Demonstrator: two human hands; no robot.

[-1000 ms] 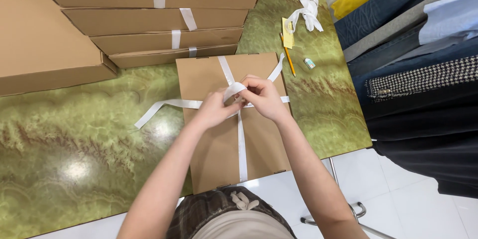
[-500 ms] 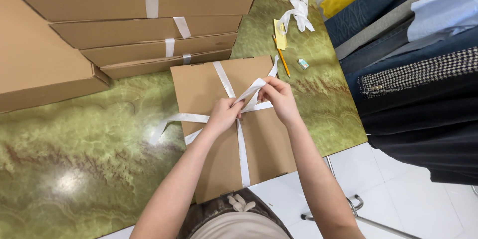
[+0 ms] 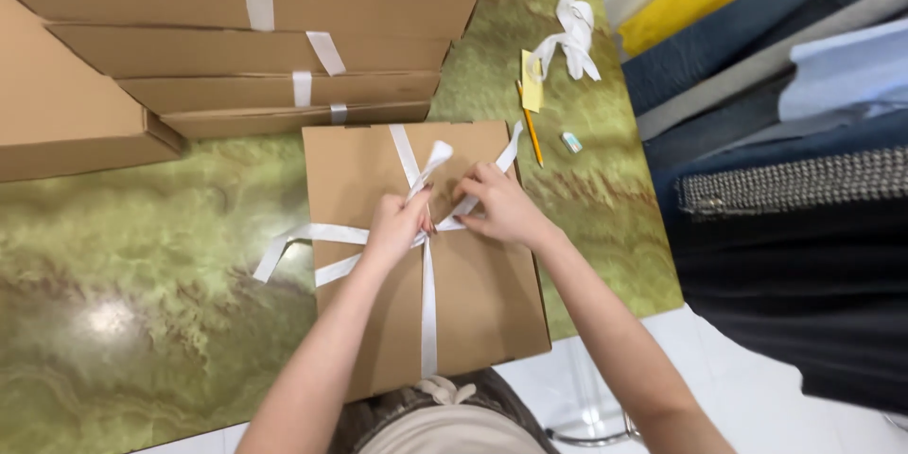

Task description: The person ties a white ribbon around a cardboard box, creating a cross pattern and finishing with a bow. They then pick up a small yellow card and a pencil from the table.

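Note:
A flat brown cardboard box (image 3: pixel 473 293) lies on the green marbled table (image 3: pixel 142 303) in front of me, with a white ribbon (image 3: pixel 428 307) crossed over its lid. My left hand (image 3: pixel 395 225) pinches a loop of the ribbon that sticks up at the crossing. My right hand (image 3: pixel 501 205) grips the ribbon strand just right of the crossing, fingers closed on it. Loose ribbon ends trail off the box to the left (image 3: pixel 293 248) and toward its upper right corner (image 3: pixel 511 144).
A stack of ribbon-tied brown boxes (image 3: pixel 284 47) fills the far left. A bundle of white ribbon (image 3: pixel 567 38), a yellow note (image 3: pixel 532 80), a pencil (image 3: pixel 532 132) and a small eraser (image 3: pixel 571 141) lie at the back right. Folded fabrics (image 3: pixel 785 113) are piled on the right.
My left hand has drawn a ribbon loop upward at the crossing. My right hand has shifted slightly right along its strand. The view has moved a little closer.

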